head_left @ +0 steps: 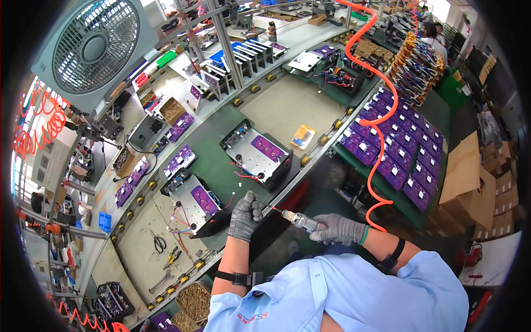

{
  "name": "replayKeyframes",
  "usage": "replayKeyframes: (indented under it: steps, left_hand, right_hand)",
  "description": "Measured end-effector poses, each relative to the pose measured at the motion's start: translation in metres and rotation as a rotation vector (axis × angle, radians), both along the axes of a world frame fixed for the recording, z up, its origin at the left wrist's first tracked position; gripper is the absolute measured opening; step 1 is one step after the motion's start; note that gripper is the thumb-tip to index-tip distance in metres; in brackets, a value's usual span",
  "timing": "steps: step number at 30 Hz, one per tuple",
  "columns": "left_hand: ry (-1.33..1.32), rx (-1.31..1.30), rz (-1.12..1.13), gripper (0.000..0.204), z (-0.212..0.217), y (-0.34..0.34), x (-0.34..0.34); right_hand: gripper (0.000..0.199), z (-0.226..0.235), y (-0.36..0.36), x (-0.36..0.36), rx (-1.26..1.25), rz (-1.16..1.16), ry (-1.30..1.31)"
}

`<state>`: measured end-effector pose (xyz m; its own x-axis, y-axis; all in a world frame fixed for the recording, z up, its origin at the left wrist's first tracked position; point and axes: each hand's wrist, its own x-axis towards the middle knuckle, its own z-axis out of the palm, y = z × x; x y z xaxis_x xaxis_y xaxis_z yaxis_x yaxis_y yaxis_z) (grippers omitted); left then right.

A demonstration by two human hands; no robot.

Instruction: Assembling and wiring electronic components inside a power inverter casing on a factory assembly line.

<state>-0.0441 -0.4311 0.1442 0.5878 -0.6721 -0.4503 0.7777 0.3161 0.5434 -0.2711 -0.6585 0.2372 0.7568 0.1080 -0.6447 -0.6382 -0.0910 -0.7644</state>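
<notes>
From the head camera I see my right hand (338, 229) wrapped around the grey body of a pneumatic screwdriver (298, 221), whose orange coiled air hose (380, 138) climbs away overhead. The bit points left toward my left hand (245, 216), which is closed with its gloved fingertips pinched at the bit's tip; it may be holding a small screw there, but that is too small for me to tell.

Both hands hover above the near edge of the green bench (218, 166), just beside the nearer metal chassis (194, 203) with its purple circuit board. A second chassis (259, 154) sits a little farther along, well within reach. More purple boards (395, 149) lie in rows to the right, and a box of brass screws (193, 301) stands by my left elbow.

To do this step well, I'd judge the bit should stay in line with the fastener, the left fingers steadying only the tip, and the driver should come down square onto the chassis hole so the loose red and white wires (180, 218) stay clear.
</notes>
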Motion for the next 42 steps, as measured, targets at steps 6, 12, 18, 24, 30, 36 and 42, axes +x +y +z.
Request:
replayKeyframes:
  steps: [6, 12, 18, 24, 30, 36, 42]
  left_hand:
    - [0.054, 0.026, 0.073, 0.025, 0.024, -0.014, -0.012]
    - [-0.245, 0.33, 0.203, 0.024, 0.046, -0.051, -0.025]
    - [-0.058, 0.308, 0.246, 0.025, 0.054, -0.088, -0.023]
    - [-0.264, 0.356, 0.334, 0.024, 0.061, -0.125, -0.031]
    - [-0.498, 0.617, 0.149, 0.029, 0.077, -0.148, -0.027]
    - [-0.301, 0.685, -0.002, 0.039, 0.06, -0.159, -0.012]
    - [-1.279, 1.276, -0.308, 0.045, 0.072, -0.174, 0.021]
  right_hand:
    - [0.042, -0.016, -0.025, 0.01, 0.16, 0.007, -0.011]
    - [0.041, -0.01, -0.059, 0.014, 0.169, 0.085, -0.036]
    - [0.044, -0.002, -0.097, 0.022, 0.086, 0.147, -0.033]
    - [0.043, -0.017, -0.129, 0.016, 0.291, 0.07, -0.068]
    - [0.039, -0.028, -0.154, 0.004, 0.65, -0.035, 0.042]
    - [0.035, -0.052, -0.164, 0.001, 0.314, -0.038, -0.053]
    - [0.031, -0.089, -0.162, 0.006, 0.276, -0.217, 0.005]
